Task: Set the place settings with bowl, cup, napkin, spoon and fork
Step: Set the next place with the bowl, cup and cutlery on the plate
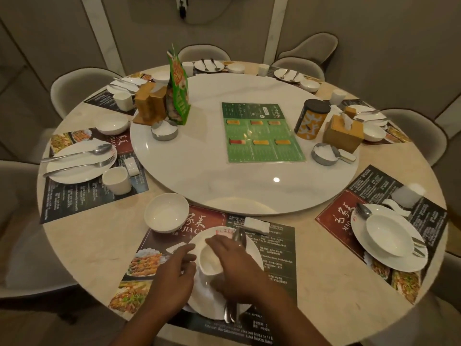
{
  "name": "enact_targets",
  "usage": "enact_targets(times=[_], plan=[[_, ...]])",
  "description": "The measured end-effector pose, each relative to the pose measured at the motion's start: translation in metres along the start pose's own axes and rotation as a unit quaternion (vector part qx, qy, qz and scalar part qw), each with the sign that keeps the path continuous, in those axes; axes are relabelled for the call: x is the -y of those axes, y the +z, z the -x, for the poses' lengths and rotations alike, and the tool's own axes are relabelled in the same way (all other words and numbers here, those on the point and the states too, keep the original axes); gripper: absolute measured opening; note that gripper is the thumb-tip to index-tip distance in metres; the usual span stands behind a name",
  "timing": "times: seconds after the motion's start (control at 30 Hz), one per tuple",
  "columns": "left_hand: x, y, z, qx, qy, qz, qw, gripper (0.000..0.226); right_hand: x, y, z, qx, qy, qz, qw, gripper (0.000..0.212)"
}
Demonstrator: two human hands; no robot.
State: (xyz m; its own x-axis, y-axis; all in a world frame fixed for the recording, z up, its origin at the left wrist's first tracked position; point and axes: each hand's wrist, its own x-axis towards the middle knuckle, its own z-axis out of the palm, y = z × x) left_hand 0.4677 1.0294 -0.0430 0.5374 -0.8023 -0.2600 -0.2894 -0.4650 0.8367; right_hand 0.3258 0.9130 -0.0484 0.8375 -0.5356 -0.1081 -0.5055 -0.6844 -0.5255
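Note:
On the placemat (274, 248) right before me lies a white plate (252, 248). A white cup (209, 260) stands on it, and my right hand (234, 263) curls round its right side. My left hand (174, 273) hovers just left of the cup, fingers relaxed, holding nothing. A spoon or fork (239, 237) runs under my right hand, its handle end (230, 314) at the plate's near rim. A white bowl (166, 212) sits up-left of the plate. A wrapped napkin (257, 224) lies beyond the plate.
A white lazy Susan (199, 171) fills the table's middle, carrying a green menu (262, 132), tissue box (343, 132), canister (311, 118) and ashtrays. The left setting (81, 162) is laid out. The right setting (389, 240) has a bowl stacked on its plate. Chairs ring the table.

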Motion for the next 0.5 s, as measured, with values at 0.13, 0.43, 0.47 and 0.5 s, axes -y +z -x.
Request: enact_targets(times=[0.13,0.43,0.47,0.5], plan=[[-0.003,0.001,-0.001,0.013,0.014,0.005,1.0,0.04,0.011,0.001,-0.002,-0.037,0.007,-0.02,0.999,0.079],[-0.03,0.008,-0.017,-0.001,0.09,0.007,0.996,0.037,-0.06,-0.071,0.034,-0.229,0.208,-0.11,0.945,0.082],[-0.033,0.011,-0.018,0.002,0.094,0.003,0.996,0.037,-0.072,-0.075,0.037,-0.231,0.24,-0.114,0.936,0.082],[-0.036,0.015,-0.019,0.007,0.099,-0.003,0.995,0.037,-0.082,-0.077,0.041,-0.23,0.262,-0.117,0.93,0.081]])
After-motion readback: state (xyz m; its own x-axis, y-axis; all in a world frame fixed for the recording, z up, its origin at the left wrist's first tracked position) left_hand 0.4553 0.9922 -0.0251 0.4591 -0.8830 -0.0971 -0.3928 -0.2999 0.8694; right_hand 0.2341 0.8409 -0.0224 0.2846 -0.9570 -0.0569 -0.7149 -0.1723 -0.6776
